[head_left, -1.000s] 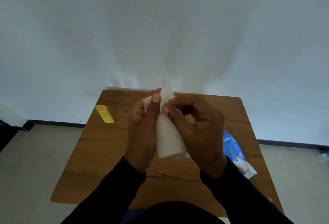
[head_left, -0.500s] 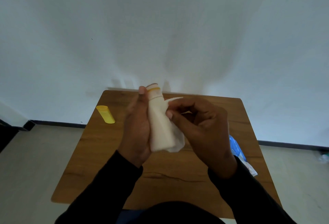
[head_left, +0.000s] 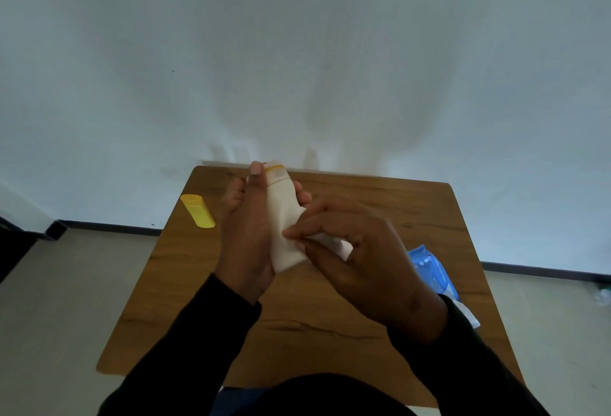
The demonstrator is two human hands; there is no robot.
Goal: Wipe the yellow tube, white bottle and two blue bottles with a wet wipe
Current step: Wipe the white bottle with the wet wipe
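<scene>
A white bottle (head_left: 281, 214) with a yellow band at its neck, a yellow tube (head_left: 197, 211), a blue-and-white wipes pack (head_left: 433, 275) and black sleeves (head_left: 211, 333) above a brown wood-grain worktop (head_left: 413, 214); the wall (head_left: 297, 51) is pale grey

Both hands raised: left hand (head_left: 246, 233) gripping, right hand (head_left: 360, 257) fingers pinching.
</scene>
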